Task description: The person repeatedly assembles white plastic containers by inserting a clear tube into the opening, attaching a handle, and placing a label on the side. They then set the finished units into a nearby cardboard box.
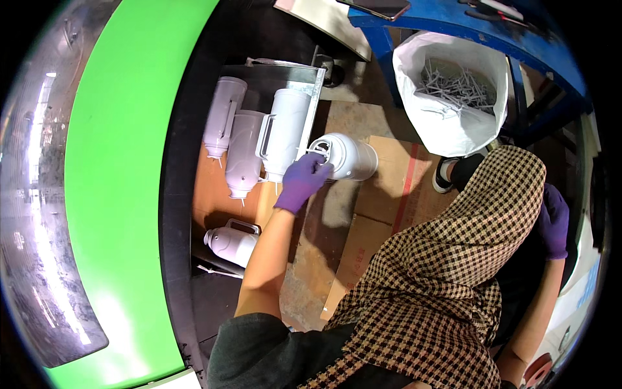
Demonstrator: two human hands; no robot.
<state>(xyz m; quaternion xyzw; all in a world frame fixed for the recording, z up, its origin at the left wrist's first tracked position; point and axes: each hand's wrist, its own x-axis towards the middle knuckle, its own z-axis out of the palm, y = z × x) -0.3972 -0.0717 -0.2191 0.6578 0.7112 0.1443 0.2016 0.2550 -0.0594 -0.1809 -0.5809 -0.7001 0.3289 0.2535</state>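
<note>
My left hand [302,181], in a purple glove, has its fingers closed at the neck end of a white plastic flask body [353,157], which lies tilted over the floor with its round opening toward the hand. Thin white sprue strands show at that opening. On the left, beside the hand, more pale plastic flask bodies with handles [288,123] lie in the machine's chute, several with thin strands at their necks. One flask body [230,243] is lower, partly behind my left forearm. My right hand [554,220], also gloved in purple, rests beside my covered knee; its fingers are mostly hidden.
A white sack [447,126] of thin plastic sprues stands under a blue workbench [453,31], where a phone [382,6] lies. Flattened cardboard [382,188] covers part of the floor. The green machine panel [129,129] borders the left. A checkered cloth [447,259] covers my lap.
</note>
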